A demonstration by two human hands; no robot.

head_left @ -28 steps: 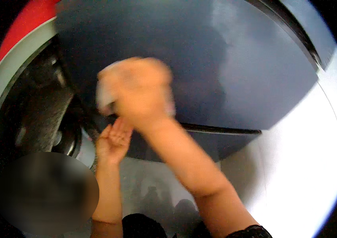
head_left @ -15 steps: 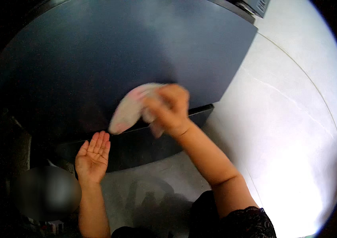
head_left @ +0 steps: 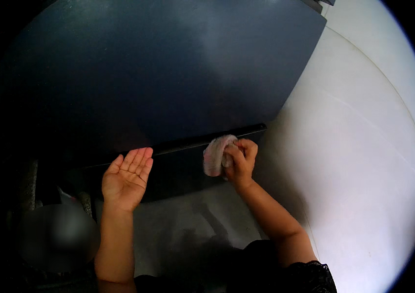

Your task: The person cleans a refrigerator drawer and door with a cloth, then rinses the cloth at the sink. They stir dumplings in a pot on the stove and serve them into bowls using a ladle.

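My right hand (head_left: pixel 243 163) is closed around a crumpled pale cloth (head_left: pixel 216 157) with pinkish patches. The cloth hangs at the front edge of a dark table (head_left: pixel 168 73), partly over the black strip (head_left: pixel 183 145) that runs along that edge. To the left, my left hand (head_left: pixel 127 179) is palm up with its fingers stretched out, the fingertips by the same edge. Nothing lies on the palm. Part of the cloth is hidden by my right fingers.
Pale floor (head_left: pixel 359 146) stretches along the right side of the table, with a thin curved line across it. A blurred dark round shape (head_left: pixel 58 238) is at the lower left. Beneath the front edge the table's dark front panel (head_left: pixel 176 171) drops toward grey floor.
My right hand has moved right and down with the cloth, from over the tabletop to its front edge. My left hand has shifted slightly right and up, still palm up.
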